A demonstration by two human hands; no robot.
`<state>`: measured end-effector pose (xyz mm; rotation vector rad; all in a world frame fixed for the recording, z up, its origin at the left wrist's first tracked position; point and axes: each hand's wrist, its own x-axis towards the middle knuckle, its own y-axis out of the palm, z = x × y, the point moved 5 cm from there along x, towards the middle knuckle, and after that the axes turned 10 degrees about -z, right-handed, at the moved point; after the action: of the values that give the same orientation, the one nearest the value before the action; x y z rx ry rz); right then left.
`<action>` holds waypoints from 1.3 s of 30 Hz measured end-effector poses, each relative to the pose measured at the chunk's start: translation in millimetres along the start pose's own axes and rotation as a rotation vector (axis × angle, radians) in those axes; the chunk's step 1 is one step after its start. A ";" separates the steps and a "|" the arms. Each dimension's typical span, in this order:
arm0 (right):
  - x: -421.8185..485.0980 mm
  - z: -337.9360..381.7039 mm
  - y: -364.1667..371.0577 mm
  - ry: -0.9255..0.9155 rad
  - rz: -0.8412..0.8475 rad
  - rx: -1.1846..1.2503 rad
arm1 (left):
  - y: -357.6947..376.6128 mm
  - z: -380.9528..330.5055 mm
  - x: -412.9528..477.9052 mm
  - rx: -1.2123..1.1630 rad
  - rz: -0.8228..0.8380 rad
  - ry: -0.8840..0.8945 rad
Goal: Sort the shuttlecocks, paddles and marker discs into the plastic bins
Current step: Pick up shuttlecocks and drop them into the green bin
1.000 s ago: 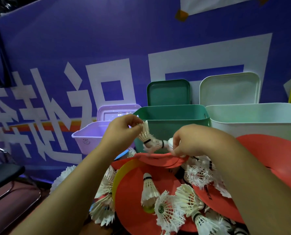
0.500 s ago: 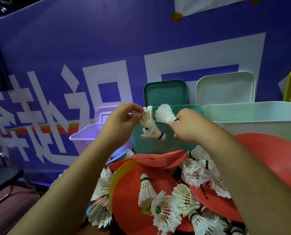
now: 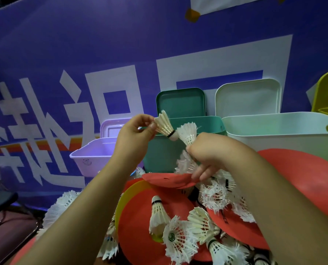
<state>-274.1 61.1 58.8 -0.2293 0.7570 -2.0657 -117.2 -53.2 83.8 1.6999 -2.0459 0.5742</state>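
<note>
My left hand (image 3: 134,138) pinches the feather rim of a cream shuttlecock (image 3: 165,126), held in front of the teal bin (image 3: 203,121). Right beside it, my right hand (image 3: 211,155) grips a white shuttlecock (image 3: 188,133) that sticks up out of my fist. A second white shuttlecock (image 3: 185,163) shows under that hand, and my lower fingers touch the edge of a red marker disc (image 3: 167,179). Below lies a pile of several white shuttlecocks (image 3: 178,240) on red discs (image 3: 138,234), with a yellow disc (image 3: 129,194) among them.
A lilac bin (image 3: 94,155) stands left of the teal one and a white bin (image 3: 278,131) right of it, each with its lid propped behind against the blue banner. A yellow bin (image 3: 327,96) shows at the far right. A dark chair (image 3: 0,203) sits low on the left.
Both hands rose from the disc pile to the teal bin's height, each with a shuttlecock. The two shuttlecocks, joined a second ago, now sit apart.
</note>
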 end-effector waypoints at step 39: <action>5.7 8.1 -65.9 -0.264 -0.639 0.282 | 42.3 37.8 -17.3 0.228 0.266 -0.237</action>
<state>-319.5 80.1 103.7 -0.6337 0.2310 -2.6359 -158.0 -53.1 40.8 1.6993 -2.4820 0.7468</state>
